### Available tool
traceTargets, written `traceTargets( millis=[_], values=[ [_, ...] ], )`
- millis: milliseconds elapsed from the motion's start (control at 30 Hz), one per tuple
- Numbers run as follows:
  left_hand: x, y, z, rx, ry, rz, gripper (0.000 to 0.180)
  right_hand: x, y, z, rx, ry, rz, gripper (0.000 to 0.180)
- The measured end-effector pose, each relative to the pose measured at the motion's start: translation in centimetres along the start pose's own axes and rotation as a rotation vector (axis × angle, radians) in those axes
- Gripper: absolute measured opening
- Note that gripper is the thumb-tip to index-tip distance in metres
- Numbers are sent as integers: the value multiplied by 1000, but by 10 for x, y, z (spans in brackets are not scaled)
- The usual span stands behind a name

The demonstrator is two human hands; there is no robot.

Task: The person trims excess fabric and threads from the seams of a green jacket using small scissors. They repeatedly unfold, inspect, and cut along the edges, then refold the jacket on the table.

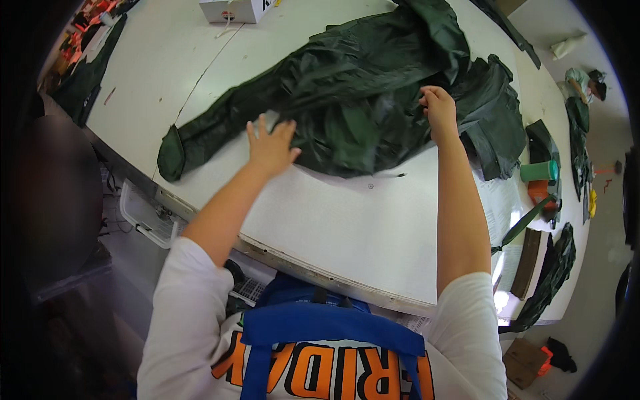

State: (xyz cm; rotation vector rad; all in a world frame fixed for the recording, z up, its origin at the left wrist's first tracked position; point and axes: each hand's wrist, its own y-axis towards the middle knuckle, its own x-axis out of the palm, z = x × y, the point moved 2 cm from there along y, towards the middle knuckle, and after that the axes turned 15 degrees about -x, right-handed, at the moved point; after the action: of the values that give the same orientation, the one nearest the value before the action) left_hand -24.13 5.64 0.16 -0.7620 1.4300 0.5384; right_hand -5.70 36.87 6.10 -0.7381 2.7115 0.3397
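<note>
A dark green jacket-like garment (pixel 373 80) of thin, slightly shiny fabric lies crumpled across the white table. One long sleeve (pixel 227 120) stretches toward the left and ends in a cuff. At the garment's near edge, by the base of that sleeve, my left hand (pixel 272 147) has its fingers spread, the tips at the fabric, gripping nothing. My right hand (pixel 440 113) is farther right over the body of the garment, its fingers curled and pinched on the cloth; the exact fold between them is partly hidden.
The white table (pixel 347 233) has a metal near edge. A white box (pixel 235 9) stands at the back. On the right are a green cylinder (pixel 539 171), papers (pixel 499 200) and dark fabric pieces (pixel 553 273). Below the left edge sits a clear plastic bin (pixel 150 213). Another person (pixel 587 85) is far right.
</note>
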Motion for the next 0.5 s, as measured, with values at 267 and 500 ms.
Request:
traceTargets(
  millis=[267, 500],
  values=[
    [-16, 1, 7, -95, -297, -297, 86, 63, -42, 56, 35, -543, -212, 62],
    [42, 32, -54, -290, -1018, -268, 72, -36, -186, -70, -61, 324, -293, 40]
  ],
)
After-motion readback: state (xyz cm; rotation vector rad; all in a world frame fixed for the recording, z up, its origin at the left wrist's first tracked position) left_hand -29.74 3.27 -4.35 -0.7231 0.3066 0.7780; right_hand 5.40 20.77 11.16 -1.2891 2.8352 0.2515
